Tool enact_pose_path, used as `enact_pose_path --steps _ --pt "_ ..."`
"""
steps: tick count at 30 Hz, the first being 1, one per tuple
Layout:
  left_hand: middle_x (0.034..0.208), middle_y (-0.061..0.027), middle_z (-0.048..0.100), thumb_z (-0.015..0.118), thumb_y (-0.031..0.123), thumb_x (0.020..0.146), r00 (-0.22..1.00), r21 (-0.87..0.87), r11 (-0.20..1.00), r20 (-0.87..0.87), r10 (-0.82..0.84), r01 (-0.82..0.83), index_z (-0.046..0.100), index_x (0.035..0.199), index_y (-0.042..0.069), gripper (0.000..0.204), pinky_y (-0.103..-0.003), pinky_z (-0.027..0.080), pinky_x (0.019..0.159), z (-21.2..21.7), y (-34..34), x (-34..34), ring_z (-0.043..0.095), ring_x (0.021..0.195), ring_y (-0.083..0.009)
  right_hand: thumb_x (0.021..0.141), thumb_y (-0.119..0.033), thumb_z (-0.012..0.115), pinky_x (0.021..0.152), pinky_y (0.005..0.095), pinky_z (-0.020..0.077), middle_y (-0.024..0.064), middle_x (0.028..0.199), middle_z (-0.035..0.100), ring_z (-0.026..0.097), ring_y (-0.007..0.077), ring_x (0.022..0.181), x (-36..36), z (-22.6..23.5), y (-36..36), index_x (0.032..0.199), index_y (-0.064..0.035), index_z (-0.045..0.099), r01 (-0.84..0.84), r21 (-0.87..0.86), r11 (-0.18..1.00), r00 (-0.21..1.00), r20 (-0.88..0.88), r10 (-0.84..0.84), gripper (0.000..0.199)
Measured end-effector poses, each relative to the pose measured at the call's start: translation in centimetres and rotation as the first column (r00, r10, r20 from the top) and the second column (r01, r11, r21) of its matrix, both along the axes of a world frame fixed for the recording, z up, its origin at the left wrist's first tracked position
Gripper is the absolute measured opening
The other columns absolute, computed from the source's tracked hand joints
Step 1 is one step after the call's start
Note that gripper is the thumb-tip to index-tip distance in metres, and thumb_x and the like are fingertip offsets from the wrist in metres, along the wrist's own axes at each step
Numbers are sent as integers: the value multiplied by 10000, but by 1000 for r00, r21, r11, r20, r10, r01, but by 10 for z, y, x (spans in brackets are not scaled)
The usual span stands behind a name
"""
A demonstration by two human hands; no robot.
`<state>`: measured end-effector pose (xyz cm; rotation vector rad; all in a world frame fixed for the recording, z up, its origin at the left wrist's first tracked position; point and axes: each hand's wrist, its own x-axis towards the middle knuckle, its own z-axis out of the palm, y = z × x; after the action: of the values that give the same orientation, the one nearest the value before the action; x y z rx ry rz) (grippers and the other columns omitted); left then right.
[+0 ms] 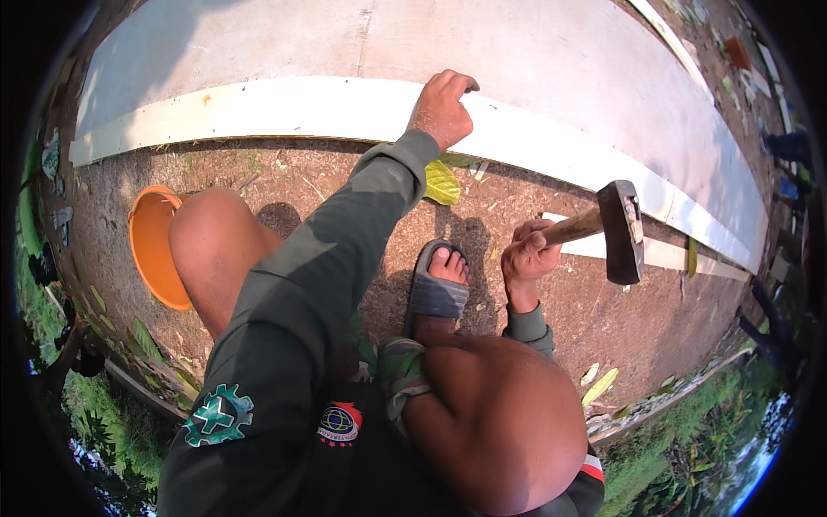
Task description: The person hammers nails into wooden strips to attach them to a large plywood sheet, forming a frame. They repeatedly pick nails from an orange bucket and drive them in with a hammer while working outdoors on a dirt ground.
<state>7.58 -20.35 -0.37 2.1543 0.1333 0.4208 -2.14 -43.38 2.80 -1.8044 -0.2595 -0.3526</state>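
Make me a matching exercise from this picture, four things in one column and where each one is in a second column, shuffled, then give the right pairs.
Things:
1. hammer
2. bucket
3. left hand
4. sandal

Places:
A. on the white plank's edge
B. on the ground beside the left knee
C. in the right hand's grip, head raised
D. on the foot between the knees

Pairs: 1-C, 2-B, 3-A, 4-D
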Motion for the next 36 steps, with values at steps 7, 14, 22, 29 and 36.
enact_pose_path --steps 7,14,22,29,36 --pt "1010 -140 595 475 -102 746 997 -18 1000 77 25 -23 598 1080 37 382 -417 523 850 4 11 7 605 964 -313 1046 -442 496 449 363 385 84 568 480 469 175 461 -2 -11 11 862 -21 498 -45 -438 898 996 -86 8 459" --pt "1013 -139 604 444 -116 738 995 -44 998 93 42 -38 587 1081 33 400 -413 526 830 2 12 4 605 929 -301 1043 -431 510 459 370 388 110 554 483 489 194 468 2 -13 15 878 -24 530 -75 -499 863 965 -254 -63 439" --pt "976 -127 627 438 -121 761 997 -107 993 44 63 -58 576 1076 47 383 -401 521 796 -2 9 -2 614 876 -277 1048 -406 510 483 382 411 88 561 497 538 236 488 8 -9 16 853 -10 521 -73 -536 841 974 -221 -56 442" --pt "944 -123 628 436 -112 821 997 -149 986 -7 75 -75 512 1152 60 380 -413 520 794 -2 5 0 618 857 -266 1061 -430 468 427 343 363 37 519 464 482 130 453 11 -22 7 857 -7 517 -259 -620 740 880 -467 -83 472" --pt "926 -116 627 446 -84 880 996 -176 982 46 80 -71 480 1195 66 351 -387 528 788 -3 2 2 631 847 -258 1064 -380 479 453 334 367 83 583 508 508 153 499 1 -7 3 893 -6 515 -123 -371 920 982 -179 59 413"
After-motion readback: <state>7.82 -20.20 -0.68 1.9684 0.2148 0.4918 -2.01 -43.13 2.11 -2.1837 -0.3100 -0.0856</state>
